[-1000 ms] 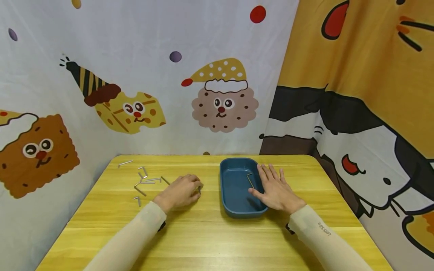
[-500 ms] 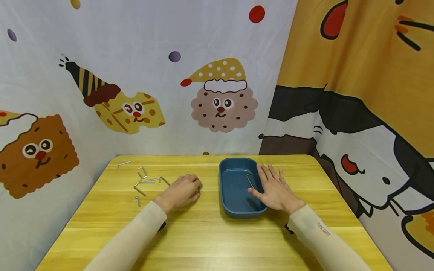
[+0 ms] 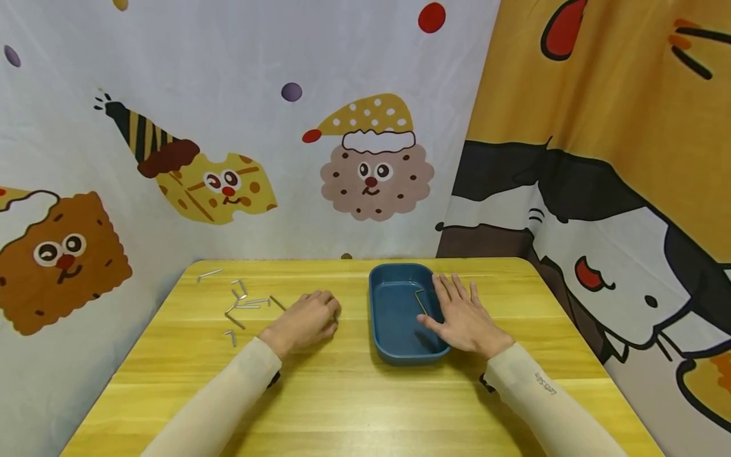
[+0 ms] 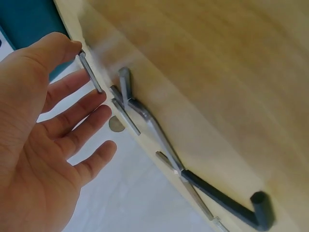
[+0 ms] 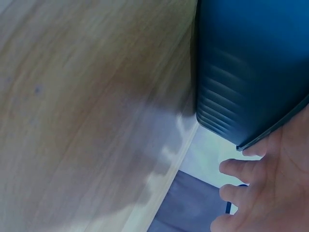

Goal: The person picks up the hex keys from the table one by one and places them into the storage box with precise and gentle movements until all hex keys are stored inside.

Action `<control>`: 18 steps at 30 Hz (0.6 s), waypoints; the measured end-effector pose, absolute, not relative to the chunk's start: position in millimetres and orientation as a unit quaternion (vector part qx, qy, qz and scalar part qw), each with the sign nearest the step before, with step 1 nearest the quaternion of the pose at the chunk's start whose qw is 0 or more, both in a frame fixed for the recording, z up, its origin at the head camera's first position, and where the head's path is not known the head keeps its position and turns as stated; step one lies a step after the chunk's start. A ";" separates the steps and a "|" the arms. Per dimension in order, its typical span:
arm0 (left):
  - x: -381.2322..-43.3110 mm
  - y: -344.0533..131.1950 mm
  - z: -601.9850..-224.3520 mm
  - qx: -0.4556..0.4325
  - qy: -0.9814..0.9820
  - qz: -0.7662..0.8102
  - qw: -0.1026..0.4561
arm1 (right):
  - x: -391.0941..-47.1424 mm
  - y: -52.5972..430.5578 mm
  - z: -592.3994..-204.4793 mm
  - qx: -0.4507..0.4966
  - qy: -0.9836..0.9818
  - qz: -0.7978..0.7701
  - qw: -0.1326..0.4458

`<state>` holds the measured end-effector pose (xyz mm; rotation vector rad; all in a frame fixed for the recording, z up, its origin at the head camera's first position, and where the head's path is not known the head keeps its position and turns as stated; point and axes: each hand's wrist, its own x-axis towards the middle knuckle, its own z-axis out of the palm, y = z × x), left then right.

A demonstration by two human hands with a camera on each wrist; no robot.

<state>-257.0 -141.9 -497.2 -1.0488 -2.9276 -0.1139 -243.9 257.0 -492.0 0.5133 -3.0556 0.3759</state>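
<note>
My left hand is held low over the table, left of a blue tray. In the left wrist view its thumb and fingers pinch a small silver hex key; the other fingers are loosely bent. My right hand rests on the tray's right rim, fingers straight and thumb over the inside. One hex key lies in the tray, close to that thumb. Several loose hex keys are scattered on the table left of my left hand; a larger dark hex key shows in the left wrist view.
The wooden table ends at a cartoon-printed curtain along its back edge. A lone hex key lies near the back left corner, and a short one lies nearer the front.
</note>
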 end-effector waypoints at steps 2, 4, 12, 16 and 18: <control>-256.5 -141.9 -495.7 -0.336 -0.941 -0.039 0.021 | -243.4 256.6 -492.0 0.163 -0.979 0.118 0.010; -256.3 -141.6 -494.2 -0.338 -0.940 -0.039 0.027 | -242.8 256.1 -492.1 0.162 -0.980 0.119 0.007; -259.2 -138.2 -482.4 -0.361 -0.929 -0.044 0.069 | -243.9 256.1 -491.9 0.164 -0.979 0.124 0.002; -262.0 -135.4 -474.0 -0.372 -0.924 -0.046 0.077 | -245.5 256.4 -491.1 0.163 -0.979 0.119 -0.002; -263.5 -133.4 -469.9 -0.374 -0.923 -0.045 0.081 | -246.6 255.7 -490.4 0.163 -0.980 0.118 -0.002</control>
